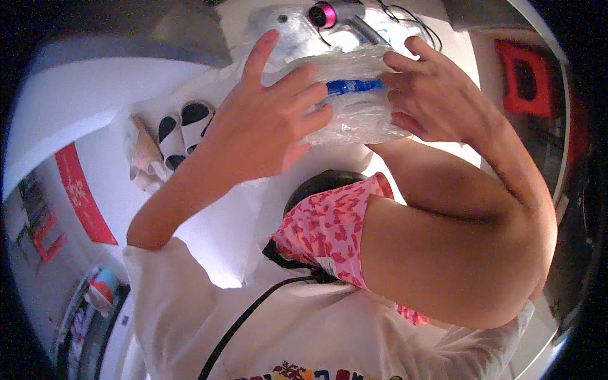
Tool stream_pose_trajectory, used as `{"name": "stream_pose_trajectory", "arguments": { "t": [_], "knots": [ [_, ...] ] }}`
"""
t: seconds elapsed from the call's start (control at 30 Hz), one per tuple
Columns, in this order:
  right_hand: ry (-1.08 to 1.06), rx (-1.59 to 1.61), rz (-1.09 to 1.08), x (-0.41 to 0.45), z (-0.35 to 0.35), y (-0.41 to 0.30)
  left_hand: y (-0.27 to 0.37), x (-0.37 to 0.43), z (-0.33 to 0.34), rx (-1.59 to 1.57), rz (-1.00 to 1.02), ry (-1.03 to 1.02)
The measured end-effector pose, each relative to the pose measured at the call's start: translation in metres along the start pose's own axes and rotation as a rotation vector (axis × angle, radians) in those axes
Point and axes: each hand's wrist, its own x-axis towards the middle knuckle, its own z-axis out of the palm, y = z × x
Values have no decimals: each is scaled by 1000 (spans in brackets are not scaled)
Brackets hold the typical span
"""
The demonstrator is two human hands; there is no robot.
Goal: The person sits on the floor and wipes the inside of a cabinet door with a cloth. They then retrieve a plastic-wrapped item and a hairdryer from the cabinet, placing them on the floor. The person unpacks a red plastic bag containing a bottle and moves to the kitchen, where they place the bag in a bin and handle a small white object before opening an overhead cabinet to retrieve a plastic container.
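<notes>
Clear plastic wrapping (351, 121), crinkled and shiny, lies in front of me between my hands. A blue item (354, 87), partly covered by fingers, shows within or on the wrapping; its kind is unclear. My left hand (280, 111) lies over the left part of the wrapping with its fingers spread, the index finger pointing away. My right hand (422, 90) is at the right edge, fingers bent against the wrapping near the blue item's right end. Whether those fingertips pinch the plastic cannot be told.
A grey hair dryer (349, 12) with a pink end and a black cable lies beyond the wrapping, beside more clear plastic (275, 35). White rolled pieces with dark openings (187, 126) are at the left. My raised bare leg (441, 247) is under my right arm.
</notes>
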Motion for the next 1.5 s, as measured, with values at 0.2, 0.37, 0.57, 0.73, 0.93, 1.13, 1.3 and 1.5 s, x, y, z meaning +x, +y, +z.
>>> {"name": "stream_pose_trajectory", "arguments": {
  "t": [0.2,0.37,0.57,0.73,0.93,1.13,1.3,1.5],
  "knots": [
    [-142,-61,29,-10,6,-1,16,32,13,-73,-123,124],
    [-150,-82,75,-3,7,0,25,55,38,-112,-199,216],
    [-292,-139,35,-3,-3,7,29,53,39,-141,-158,146],
    [-289,-195,65,-1,-1,9,32,60,40,-137,-150,68],
    [-413,-302,84,3,-11,1,23,60,38,-122,-124,83],
    [-355,-328,158,-5,0,-2,17,70,33,-175,-55,77],
    [-542,-345,131,11,-17,-1,13,68,28,-172,-84,-52],
    [-454,-267,130,6,-17,1,10,70,22,-121,-41,-81]
  ]
}}
